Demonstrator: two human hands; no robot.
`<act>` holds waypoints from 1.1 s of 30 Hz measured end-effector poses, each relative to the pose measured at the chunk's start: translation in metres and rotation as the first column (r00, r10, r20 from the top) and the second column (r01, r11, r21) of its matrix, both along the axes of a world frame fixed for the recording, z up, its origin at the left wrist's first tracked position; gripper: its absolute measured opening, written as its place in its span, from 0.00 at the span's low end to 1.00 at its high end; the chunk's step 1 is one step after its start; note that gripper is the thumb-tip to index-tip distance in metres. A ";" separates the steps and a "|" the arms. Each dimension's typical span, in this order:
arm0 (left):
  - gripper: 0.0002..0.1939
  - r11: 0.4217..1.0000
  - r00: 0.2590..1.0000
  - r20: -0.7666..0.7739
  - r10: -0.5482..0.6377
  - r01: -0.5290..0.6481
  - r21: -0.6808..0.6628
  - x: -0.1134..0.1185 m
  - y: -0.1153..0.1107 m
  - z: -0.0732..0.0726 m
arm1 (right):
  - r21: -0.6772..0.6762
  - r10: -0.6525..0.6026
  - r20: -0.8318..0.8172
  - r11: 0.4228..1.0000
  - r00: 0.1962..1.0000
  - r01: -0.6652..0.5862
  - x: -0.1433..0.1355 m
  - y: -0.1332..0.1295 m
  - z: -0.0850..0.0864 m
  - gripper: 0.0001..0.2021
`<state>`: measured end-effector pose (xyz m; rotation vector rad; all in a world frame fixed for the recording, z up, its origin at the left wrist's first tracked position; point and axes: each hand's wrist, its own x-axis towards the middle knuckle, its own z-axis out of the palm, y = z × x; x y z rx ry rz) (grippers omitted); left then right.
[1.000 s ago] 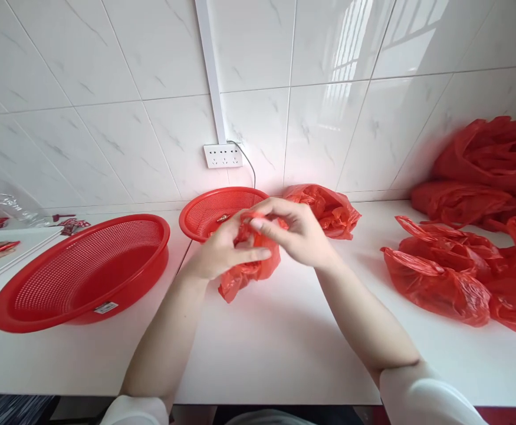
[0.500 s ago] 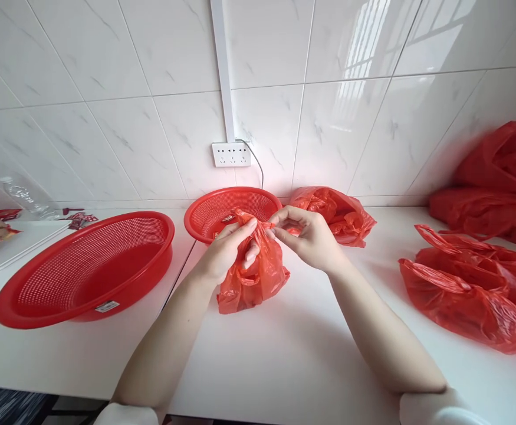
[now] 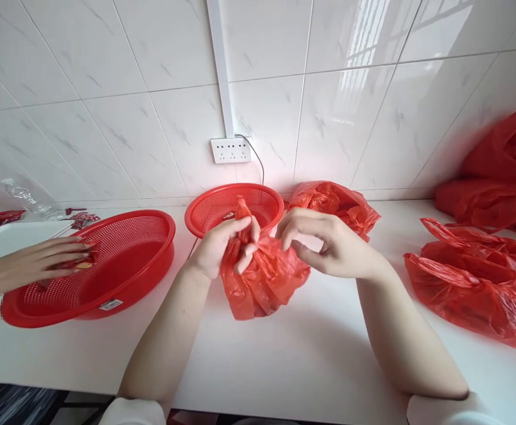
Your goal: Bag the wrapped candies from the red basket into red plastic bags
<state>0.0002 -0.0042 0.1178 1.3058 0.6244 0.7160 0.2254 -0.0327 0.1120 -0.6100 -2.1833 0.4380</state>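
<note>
a person's left hand (image 3: pixel 222 248) grips the gathered neck of a red plastic bag (image 3: pixel 264 289) over a white table (image 3: pixel 293 372), before a small basket (image 3: pixel 204 208). the right hand (image 3: pixel 328 243) curls half open beside it, contact unclear. at left, a co-worker's hand (image 3: pixel 54 258) holds something blurred over a large basket (image 3: pixel 149 282).

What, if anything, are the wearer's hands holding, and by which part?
The left hand holds a red bag by its gathered top; whether the right hand grips it cannot be told.
</note>
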 end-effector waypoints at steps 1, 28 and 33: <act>0.18 0.990 0.994 -0.112 -0.008 0.023 0.136 0.001 -0.006 0.001 | -0.020 -0.033 -0.086 0.999 0.996 0.031 -0.003 0.001 -0.001 0.09; 0.24 0.374 0.655 -0.191 0.731 -0.150 0.915 -0.010 -0.005 0.007 | -0.618 -0.196 -0.561 0.746 0.804 -0.249 0.018 0.028 -0.003 0.15; 0.24 0.414 0.466 -0.329 0.822 -0.090 0.906 -0.038 -0.002 0.021 | -0.623 -0.550 -0.377 0.746 0.745 0.235 0.048 0.031 0.001 0.32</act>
